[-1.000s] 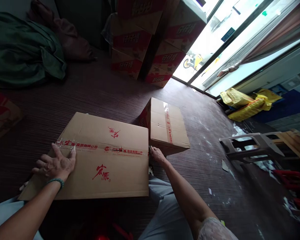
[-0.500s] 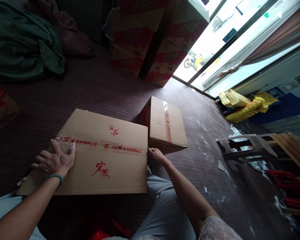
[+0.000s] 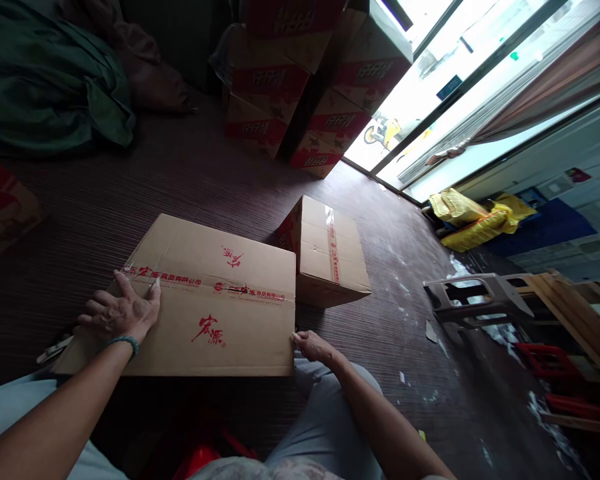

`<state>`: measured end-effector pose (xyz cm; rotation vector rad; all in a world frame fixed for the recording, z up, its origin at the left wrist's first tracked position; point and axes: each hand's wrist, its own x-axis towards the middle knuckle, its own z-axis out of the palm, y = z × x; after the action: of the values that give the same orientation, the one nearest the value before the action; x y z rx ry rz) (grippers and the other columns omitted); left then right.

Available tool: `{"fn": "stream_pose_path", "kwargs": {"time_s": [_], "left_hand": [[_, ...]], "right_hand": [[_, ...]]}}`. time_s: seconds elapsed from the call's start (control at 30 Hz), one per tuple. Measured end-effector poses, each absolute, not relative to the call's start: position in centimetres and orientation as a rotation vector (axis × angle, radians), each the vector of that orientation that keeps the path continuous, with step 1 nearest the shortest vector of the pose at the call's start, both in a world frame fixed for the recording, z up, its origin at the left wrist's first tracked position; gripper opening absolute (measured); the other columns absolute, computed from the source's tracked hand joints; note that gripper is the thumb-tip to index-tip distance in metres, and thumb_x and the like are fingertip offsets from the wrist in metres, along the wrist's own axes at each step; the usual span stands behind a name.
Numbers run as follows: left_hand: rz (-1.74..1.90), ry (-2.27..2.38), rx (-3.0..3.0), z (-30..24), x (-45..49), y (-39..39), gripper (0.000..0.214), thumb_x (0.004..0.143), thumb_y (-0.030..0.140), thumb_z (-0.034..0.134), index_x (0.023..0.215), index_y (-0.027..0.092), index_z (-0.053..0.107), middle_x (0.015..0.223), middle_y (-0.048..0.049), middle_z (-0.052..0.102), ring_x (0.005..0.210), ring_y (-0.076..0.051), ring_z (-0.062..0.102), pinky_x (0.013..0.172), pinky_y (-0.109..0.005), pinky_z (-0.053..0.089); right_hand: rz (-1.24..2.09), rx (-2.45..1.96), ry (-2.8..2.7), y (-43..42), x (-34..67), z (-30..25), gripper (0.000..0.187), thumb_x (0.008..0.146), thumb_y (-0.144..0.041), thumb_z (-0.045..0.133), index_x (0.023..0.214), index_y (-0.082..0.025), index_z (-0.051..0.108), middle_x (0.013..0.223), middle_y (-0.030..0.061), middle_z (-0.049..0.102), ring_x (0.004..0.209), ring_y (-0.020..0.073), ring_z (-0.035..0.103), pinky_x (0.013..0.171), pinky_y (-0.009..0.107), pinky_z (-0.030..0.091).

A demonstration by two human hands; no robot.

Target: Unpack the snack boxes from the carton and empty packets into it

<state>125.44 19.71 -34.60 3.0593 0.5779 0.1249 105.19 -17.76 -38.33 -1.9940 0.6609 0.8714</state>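
A large brown cardboard box (image 3: 255, 340) with red lettering lies before my knees, its top closed by printed tape (image 3: 173, 279). My left hand (image 3: 123, 312) rests on the left part of its top with fingers spread, thumb and index by the tape. At the box's right edge is my right hand (image 3: 313, 347), fingers pinched together; whatever is between them is too small or hidden to make out. A second, smaller taped carton (image 3: 315, 247) stands just beyond the large box's right side.
Stacked red-and-brown cartons (image 3: 265, 80) stand at the back, left of a bright glass door (image 3: 380, 160). A green cloth bundle (image 3: 55, 87) lies at the upper left. To the right are yellow sacks (image 3: 475, 230), a grey plastic stool (image 3: 480, 297) and wooden boards (image 3: 570, 320).
My right hand has slid along the box's right edge, from the tape's end toward my body. My left hand still presses on the top. The view has shifted slightly.
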Motion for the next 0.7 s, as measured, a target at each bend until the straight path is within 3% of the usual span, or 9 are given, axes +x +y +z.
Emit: {"fn": "stream_pose_path", "kwargs": {"time_s": [0.13,0.27,0.53,0.7], "left_hand": [[0.128,0.570,3.006,-33.6,125.2,19.5,0.089,0.084,0.075,0.014,0.150,0.017,0.026,0.129,-0.0279,0.043,0.118,-0.045,0.042,0.093,-0.056,0.033],[-0.037,0.641,2.890,-32.5,125.7,20.1,0.087,0.082,0.075,0.021,0.151,0.023,0.025,0.128,-0.0245,0.046,0.120,-0.043,0.043,0.096,-0.058,0.032],[-0.241,0.708,2.777,-30.3,125.5,20.7,0.087,0.079,0.071,0.034,0.150,0.021,0.030,0.139,-0.0234,0.044,0.126,-0.042,0.042,0.101,-0.057,0.033],[-0.269,0.735,2.788,-29.8,125.4,20.5,0.087,0.078,0.072,0.035,0.149,0.021,0.031,0.138,-0.0236,0.044,0.126,-0.042,0.043,0.100,-0.056,0.034]], "right_hand": [[0.781,-2.181,0.745,-18.5,104.6,-36.2,0.036,0.085,-0.042,0.057,0.060,-0.018,0.048,0.052,-0.0001,0.049,0.050,0.0106,0.044,0.048,0.022,0.030],[0.401,-2.385,0.934,-18.7,107.1,-35.6,0.035,0.094,-0.047,0.040,0.080,-0.018,0.055,0.088,0.0129,0.064,0.078,0.0196,0.057,0.059,0.026,0.036],[0.309,-2.311,1.103,-14.8,112.1,-38.2,0.037,0.096,-0.041,0.033,0.094,-0.017,0.061,0.095,0.0161,0.068,0.084,0.0234,0.065,0.059,0.027,0.041],[0.271,-2.244,1.172,-15.0,111.5,-38.1,0.040,0.091,-0.050,0.046,0.099,-0.015,0.064,0.101,0.0166,0.068,0.090,0.0261,0.066,0.061,0.027,0.043]]}}
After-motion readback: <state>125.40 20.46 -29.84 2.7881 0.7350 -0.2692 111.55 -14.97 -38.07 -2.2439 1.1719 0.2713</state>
